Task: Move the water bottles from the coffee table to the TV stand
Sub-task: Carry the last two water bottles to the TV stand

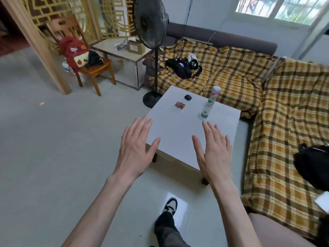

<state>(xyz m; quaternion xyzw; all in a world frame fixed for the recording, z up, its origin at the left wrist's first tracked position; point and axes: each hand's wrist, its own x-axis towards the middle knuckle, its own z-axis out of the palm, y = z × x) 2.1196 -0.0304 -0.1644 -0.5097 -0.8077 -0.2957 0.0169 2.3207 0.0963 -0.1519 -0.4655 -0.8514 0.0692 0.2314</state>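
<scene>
Head view, and nothing is moved yet: left hand [136,147] and right hand [214,148] hover spread and empty mid-frame over the coffee table [170,129], while both bottles [207,109] stand at its upper-right edge, no TV stand in sight.

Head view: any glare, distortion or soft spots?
Head view: wide-angle bending at the edges; the bright window top right is overexposed; a glare patch shines on the glossy pale floor tiles by the shoe; the clear green-capped water bottle on the white coffee table looks slightly soft.
</scene>
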